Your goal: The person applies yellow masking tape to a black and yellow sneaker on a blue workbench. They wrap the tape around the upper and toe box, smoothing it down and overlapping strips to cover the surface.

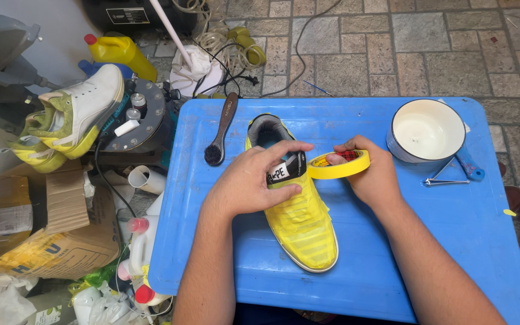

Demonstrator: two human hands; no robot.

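A sneaker (302, 222) lies on the blue plastic table (392, 259), toe toward me, its upper wrapped in yellow masking tape. My left hand (251, 180) rests on the shoe's tongue and collar, fingers spread over the opening. My right hand (371, 174) holds a roll of yellow masking tape (339, 164) just right of the tongue, with the tape running onto the shoe.
A dark shoe brush (219, 133) lies at the table's back left. A white bowl of white liquid (425, 129) stands at the back right, with a blue-handled tool (461, 165) beside it. White and green sneakers (73, 117), bottles and cardboard boxes (49, 235) crowd the floor at left.
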